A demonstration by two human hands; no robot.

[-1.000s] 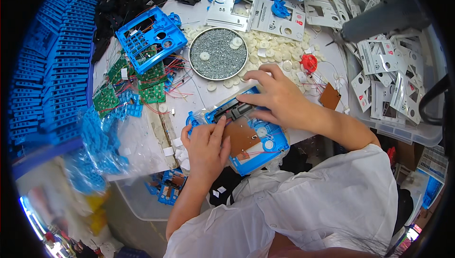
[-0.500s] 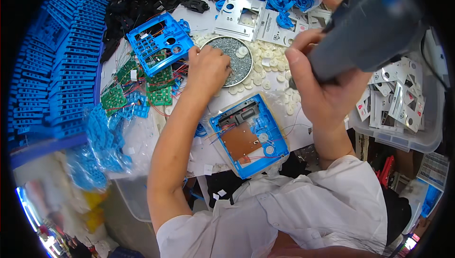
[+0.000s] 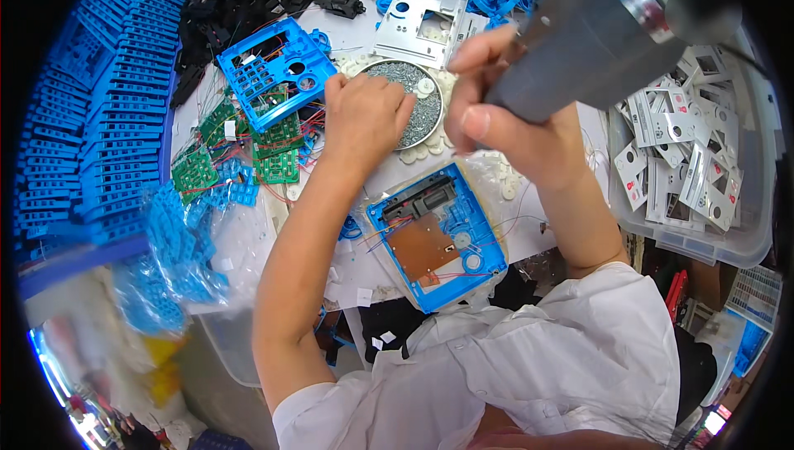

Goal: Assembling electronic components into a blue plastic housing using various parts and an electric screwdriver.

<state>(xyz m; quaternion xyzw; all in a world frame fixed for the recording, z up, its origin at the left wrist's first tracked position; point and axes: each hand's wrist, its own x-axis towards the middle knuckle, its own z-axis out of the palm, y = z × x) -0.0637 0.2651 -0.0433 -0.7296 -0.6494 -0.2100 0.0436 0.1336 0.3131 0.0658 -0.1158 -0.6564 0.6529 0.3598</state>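
Observation:
A blue plastic housing with a brown circuit board and a black part inside lies on the table before me. My right hand grips a grey electric screwdriver held above and behind the housing. My left hand reaches into a round metal dish of small screws, fingers curled together at its left edge. Whether it holds a screw is hidden.
A blue keypad frame and green circuit boards lie left. White discs surround the dish. Grey faceplates sit behind; a clear bin of printed plates stands right. Stacks of blue parts fill the left.
Both hands left the blue housing. The left hand went to the screw dish; the right hand picked up the grey screwdriver and brought it down toward the centre.

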